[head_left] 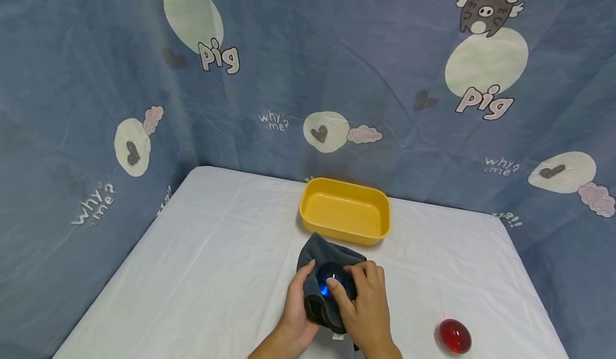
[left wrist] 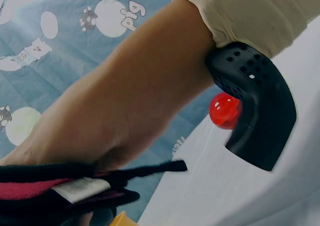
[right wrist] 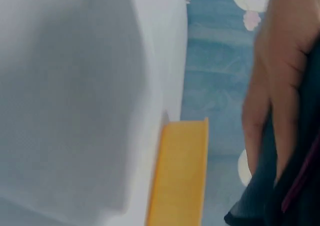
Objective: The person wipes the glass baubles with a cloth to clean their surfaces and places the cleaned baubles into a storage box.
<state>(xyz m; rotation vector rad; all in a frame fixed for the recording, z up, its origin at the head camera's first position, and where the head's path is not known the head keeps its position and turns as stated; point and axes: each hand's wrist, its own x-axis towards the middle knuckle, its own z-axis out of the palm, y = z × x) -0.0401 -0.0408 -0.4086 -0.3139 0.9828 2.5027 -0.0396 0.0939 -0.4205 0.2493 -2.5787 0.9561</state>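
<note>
Grey cloth [head_left: 314,252] cups a blue ball [head_left: 338,271]; the left hand [head_left: 297,312] grips the cloth; the right hand [head_left: 368,310] pinches ball and cloth

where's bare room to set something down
In the head view, the widest bare patch of white tabletop lies left of the left hand and yellow tray. Another lies between the tray, the red ball and the tabletop's right edge. The middle is crowded: that hand, the right hand, grey cloth and blue ball bunch together.
</note>
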